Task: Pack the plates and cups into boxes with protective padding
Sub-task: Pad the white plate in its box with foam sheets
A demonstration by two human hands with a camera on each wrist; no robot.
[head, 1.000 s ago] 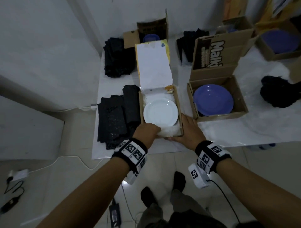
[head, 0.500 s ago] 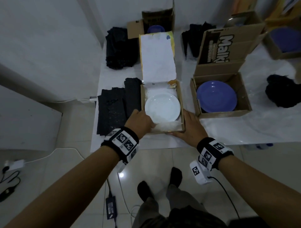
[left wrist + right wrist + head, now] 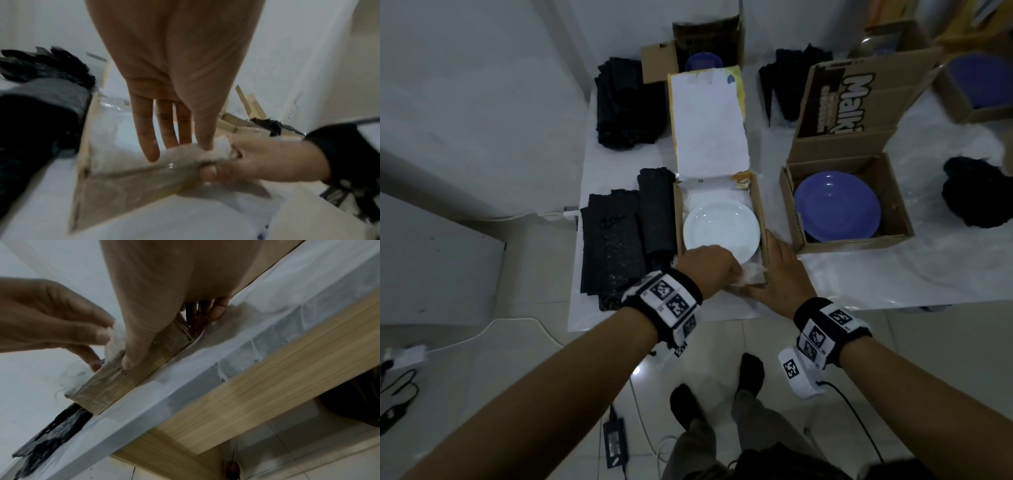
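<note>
A white plate (image 3: 722, 229) lies flat in an open cardboard box (image 3: 763, 219) lined with thin white padding (image 3: 751, 275). My left hand (image 3: 709, 270) is over the box's near edge, its fingertips pinching a bunched wad of that padding (image 3: 220, 149) at the near right corner. My right hand (image 3: 774, 270) grips that same corner, thumb (image 3: 131, 350) on the front wall (image 3: 107, 386) and fingers round the right side. The left wrist view shows both hands meeting at the wad. The plate's near rim is hidden behind my left hand.
A second open box (image 3: 893, 212) on the right holds a blue plate (image 3: 837, 205). Black padding sheets (image 3: 616, 246) lie left of the white-plate box, with more black piles (image 3: 626, 106) and boxes behind. The box sits near the table's front edge (image 3: 205, 402). Cables and a charger (image 3: 614, 442) lie on the floor.
My left hand has slid right along the box's near edge, from the left corner toward my right hand, bunching the padding. The right hand has kept its hold on the corner.
</note>
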